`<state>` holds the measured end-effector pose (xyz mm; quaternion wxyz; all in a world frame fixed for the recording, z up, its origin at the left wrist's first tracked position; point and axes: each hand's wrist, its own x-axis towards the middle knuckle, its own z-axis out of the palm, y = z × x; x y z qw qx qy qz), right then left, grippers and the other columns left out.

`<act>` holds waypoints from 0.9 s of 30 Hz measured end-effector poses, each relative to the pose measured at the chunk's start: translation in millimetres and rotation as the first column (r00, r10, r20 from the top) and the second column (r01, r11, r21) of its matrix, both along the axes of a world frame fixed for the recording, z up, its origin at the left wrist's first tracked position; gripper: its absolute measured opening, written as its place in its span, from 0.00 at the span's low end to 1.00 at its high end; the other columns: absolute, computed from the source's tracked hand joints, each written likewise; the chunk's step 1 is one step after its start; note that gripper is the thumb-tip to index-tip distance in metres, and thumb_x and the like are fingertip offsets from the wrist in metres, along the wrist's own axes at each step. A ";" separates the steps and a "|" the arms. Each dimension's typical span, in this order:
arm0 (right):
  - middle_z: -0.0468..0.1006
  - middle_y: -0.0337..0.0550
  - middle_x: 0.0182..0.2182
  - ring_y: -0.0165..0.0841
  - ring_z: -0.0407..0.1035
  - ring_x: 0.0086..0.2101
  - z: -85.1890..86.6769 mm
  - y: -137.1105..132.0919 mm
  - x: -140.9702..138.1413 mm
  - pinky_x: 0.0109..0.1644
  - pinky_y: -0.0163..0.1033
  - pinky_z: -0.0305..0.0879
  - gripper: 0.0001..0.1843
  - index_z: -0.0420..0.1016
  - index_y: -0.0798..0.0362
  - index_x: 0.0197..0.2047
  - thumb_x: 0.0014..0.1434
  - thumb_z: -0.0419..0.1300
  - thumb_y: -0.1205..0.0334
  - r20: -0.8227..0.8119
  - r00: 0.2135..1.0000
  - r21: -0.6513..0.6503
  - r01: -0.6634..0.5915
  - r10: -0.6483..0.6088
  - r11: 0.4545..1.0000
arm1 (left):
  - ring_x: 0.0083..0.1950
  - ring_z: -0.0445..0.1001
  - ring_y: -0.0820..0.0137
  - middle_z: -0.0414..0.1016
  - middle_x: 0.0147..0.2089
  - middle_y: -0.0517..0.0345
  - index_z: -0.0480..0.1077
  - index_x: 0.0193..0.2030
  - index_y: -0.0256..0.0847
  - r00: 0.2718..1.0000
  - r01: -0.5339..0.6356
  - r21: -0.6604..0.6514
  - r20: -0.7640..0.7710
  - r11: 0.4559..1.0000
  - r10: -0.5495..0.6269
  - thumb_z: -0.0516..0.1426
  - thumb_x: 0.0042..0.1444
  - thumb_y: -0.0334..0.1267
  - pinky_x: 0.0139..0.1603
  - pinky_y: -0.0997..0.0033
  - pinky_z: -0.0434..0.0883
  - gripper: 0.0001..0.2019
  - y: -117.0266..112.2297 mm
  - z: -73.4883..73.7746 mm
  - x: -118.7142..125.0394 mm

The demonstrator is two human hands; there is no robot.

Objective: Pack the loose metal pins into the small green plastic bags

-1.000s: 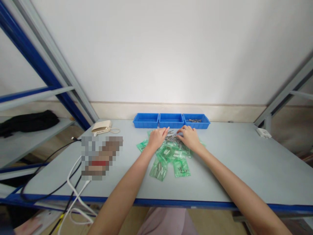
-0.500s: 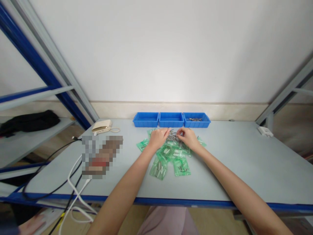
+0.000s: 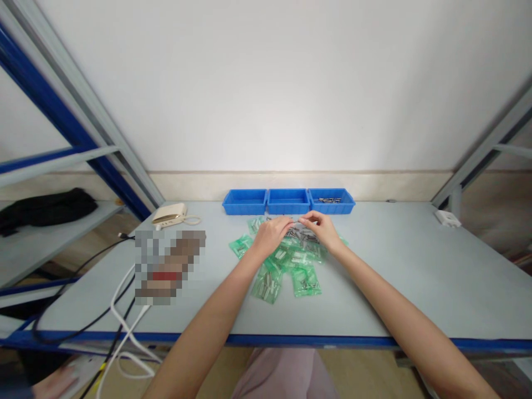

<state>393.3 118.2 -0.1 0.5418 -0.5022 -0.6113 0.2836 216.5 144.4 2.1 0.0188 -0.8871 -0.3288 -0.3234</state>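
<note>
Over the middle of the table, my left hand (image 3: 271,235) and my right hand (image 3: 323,229) pinch opposite ends of a slim metal piece (image 3: 296,221), too small to identify exactly. The fingers of both hands are closed. Just below them lies a pile of loose metal pieces (image 3: 294,233), partly covered by my hands. Around the pile are several green plastic bags (image 3: 266,285) with similar metal pieces inside. Behind my hands stand a left blue bin (image 3: 245,209), a middle blue bin (image 3: 288,209) and a right blue bin (image 3: 331,209); metal pieces lie in the right one.
At left on the table (image 3: 369,299) are a cream-coloured device (image 3: 170,215), a blurred-out item (image 3: 170,271) and white cables (image 3: 120,310). A white adapter (image 3: 448,218) sits far right. Another person's hand (image 3: 56,383) shows at lower left. Metal posts flank the table.
My right hand has lifted slightly from the pile and moved toward my left hand. A slim metal piece now spans both sets of fingertips. The view has shifted slightly.
</note>
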 end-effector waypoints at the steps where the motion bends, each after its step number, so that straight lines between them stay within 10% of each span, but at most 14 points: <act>1: 0.77 0.41 0.27 0.32 0.68 0.29 1.0 -1.2 0.9 0.37 0.38 0.62 0.13 0.74 0.53 0.28 0.50 0.60 0.50 0.052 0.999 0.014 0.013 -0.013 1.000 | 0.38 0.74 0.70 0.76 0.37 0.56 0.70 0.38 0.39 1.000 -0.013 0.001 -0.004 1.000 0.013 0.47 0.65 0.40 0.37 0.74 0.66 0.13 -0.4 0.8 0.0; 11: 0.79 0.40 0.30 0.32 0.70 0.30 15.9 -11.6 7.5 0.39 0.37 0.59 0.12 0.76 0.50 0.33 0.58 0.56 0.54 0.425 0.902 0.156 0.002 -0.069 0.988 | 0.33 0.74 0.71 0.76 0.32 0.60 0.69 0.39 0.41 0.997 -0.080 -0.094 -0.028 0.992 0.078 0.47 0.65 0.40 0.33 0.76 0.62 0.11 -4.9 6.0 0.5; 27: 0.76 0.38 0.24 0.31 0.68 0.28 19.4 -13.2 9.1 0.35 0.34 0.59 0.18 0.72 0.53 0.25 0.61 0.52 0.52 0.392 0.915 0.094 -0.137 0.090 0.986 | 0.32 0.72 0.73 0.74 0.30 0.61 0.69 0.40 0.41 0.999 -0.038 -0.145 -0.020 0.989 0.035 0.46 0.65 0.39 0.35 0.77 0.62 0.12 -8.2 9.7 0.5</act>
